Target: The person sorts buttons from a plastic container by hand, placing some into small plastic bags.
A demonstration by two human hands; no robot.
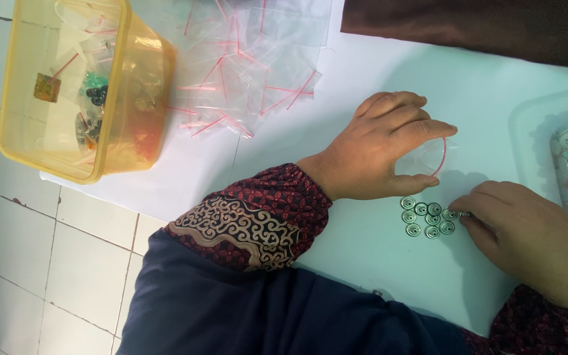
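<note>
Left hand (379,148): bare, no rings or watch visible; sleeve (258,220) of dark red fabric with small black print, banded by a cream-and-brown scroll motif. Right hand (527,240): bare, cuff of the same dark red print. Outer garment (244,309): plain navy cloth.

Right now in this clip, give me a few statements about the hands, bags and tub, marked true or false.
1. The left hand holds a small clear bag with a red strip. True.
2. The right hand touches a cluster of silver buttons. True.
3. The yellow tub is empty. False: it holds bags and small items.
4. The pile of bags lies on the floor. False: it lies on the white table.
</note>
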